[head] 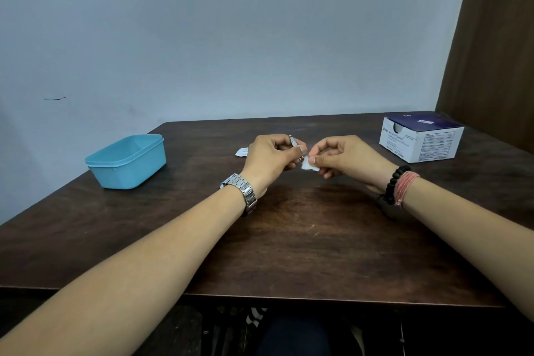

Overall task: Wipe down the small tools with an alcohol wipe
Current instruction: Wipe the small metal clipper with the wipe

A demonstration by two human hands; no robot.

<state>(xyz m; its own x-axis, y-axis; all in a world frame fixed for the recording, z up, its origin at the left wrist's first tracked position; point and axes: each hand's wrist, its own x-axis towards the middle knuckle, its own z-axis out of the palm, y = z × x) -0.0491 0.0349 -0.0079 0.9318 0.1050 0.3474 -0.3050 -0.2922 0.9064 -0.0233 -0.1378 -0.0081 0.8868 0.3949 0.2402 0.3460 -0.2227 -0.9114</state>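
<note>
My left hand (270, 157) is closed around a small metal tool (293, 141) that looks like a nail clipper; its silver end sticks up above my fingers. My right hand (344, 156) pinches a small white alcohol wipe (308, 166) between thumb and fingers. The wipe sits just right of the tool's lower end, close to or touching it. Both hands hover above the middle of the dark wooden table (289, 240). Most of the tool is hidden inside my left fist.
A light blue plastic tub (127, 163) stands at the left of the table. A white and dark blue box of alcohol swabs (420, 139) sits at the far right. A torn wipe wrapper (242, 151) lies behind my left hand. A brown curtain (497, 37) hangs at the right.
</note>
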